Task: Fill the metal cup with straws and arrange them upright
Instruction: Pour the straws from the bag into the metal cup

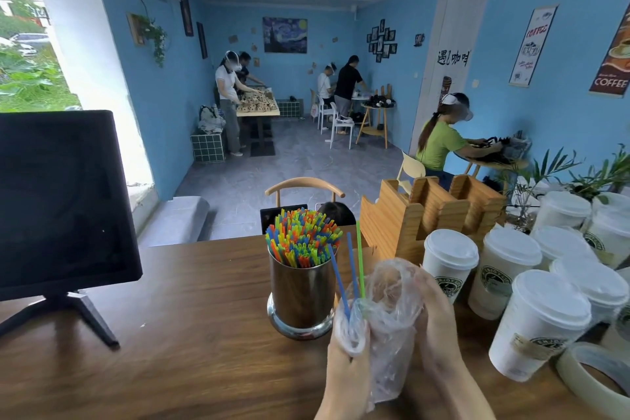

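Crinkly plastic bag [388,327] hides most of three straws [351,269]; left hand [347,351] grips both, right hand [433,314] clutches bag. Full cup [301,293] stands on counter [170,334] beside them. Poster [613,58] reads COFFEE.

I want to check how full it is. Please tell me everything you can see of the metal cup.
The metal cup is a tall, shiny cylinder with a wider flared base ring. Its wall mirrors the brown wooden counter, on which it stands upright, left of the plastic bag. It is packed with upright coloured straws in blue, green, yellow, orange and red, which rise above its rim. Neither hand touches the cup.
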{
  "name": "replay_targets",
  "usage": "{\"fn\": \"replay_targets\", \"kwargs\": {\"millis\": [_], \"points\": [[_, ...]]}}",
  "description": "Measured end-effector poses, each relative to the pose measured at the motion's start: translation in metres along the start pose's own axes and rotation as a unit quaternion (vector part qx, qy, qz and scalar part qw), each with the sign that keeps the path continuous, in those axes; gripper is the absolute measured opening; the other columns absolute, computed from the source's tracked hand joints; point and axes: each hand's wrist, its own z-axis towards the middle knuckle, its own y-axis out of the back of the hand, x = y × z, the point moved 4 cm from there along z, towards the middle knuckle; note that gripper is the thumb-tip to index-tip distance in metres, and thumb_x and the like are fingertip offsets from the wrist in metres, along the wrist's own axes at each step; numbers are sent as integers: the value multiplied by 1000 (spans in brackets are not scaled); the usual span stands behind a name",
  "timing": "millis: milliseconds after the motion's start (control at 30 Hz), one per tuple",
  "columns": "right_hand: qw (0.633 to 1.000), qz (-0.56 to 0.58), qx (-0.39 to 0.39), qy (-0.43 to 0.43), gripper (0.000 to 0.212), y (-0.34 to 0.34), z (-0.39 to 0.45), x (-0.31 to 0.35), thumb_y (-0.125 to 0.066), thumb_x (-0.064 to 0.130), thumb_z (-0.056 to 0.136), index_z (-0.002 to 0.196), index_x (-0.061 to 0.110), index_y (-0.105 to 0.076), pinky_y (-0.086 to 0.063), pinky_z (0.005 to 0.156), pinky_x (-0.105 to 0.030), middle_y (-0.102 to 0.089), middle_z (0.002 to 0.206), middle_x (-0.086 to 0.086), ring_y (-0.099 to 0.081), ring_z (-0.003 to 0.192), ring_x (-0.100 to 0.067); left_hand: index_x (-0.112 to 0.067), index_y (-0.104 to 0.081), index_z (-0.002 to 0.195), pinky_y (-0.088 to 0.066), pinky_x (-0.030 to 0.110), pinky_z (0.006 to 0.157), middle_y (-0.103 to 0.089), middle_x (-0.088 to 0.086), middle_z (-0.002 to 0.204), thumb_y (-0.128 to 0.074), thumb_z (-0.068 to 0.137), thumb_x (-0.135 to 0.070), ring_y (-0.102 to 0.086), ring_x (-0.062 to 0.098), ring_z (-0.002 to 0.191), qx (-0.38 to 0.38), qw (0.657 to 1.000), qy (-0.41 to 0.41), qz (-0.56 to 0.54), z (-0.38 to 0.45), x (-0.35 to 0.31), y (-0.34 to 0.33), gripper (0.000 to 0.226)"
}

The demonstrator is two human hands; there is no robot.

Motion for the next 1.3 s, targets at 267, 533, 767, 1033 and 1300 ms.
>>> {"fn": "replay_targets", "kwargs": {"millis": [267,533,767,1033,1300], "points": [[974,-146,170,10,40,-29,34,54,-49,48,96,130,32,-62,-50,104,-31,-69,125,18,-62,122,-9,-17,-59,120,-50,11,82,-76,-19,101,-55,97,5,-68,-6,99,99,994,-32,29,-12,-50,17,32],[878,-242,407,-63,39,-78,18,60,-66,24,93,131,14,-63,-53,99,-29,-74,119,-5,-68,116,-17,-23,-54,136,-48,26,105,-70,-8,128,-69,94,-29,-61,10,125,156,986,26,53,-14,-53,42,45],[860,-246,442,-70,31,-99,20,54,-58,18,100,119,-4,-66,-55,99,-42,-73,112,-22,-71,109,-32,-27,-54,134,-45,22,104,-68,-16,129,-70,91,-32,-58,4,127,182,981,23,66,-18,-49,56,47],[878,-243,406,-74,28,-113,26,64,-59,23,101,109,-1,-73,-55,100,-43,-75,111,-16,-71,109,-30,-14,-65,117,-51,15,78,-78,-8,91,-70,72,-38,-71,4,87,155,986,6,62,-26,-42,70,52],[912,-204,336,-116,29,-117,31,73,-63,34,95,101,8,-74,-54,100,-50,-77,107,-15,-74,103,-30,-42,-72,117,-51,48,104,-75,4,113,-67,89,-23,-68,25,114,103,986,-17,133,-36,-33,87,34]]}}
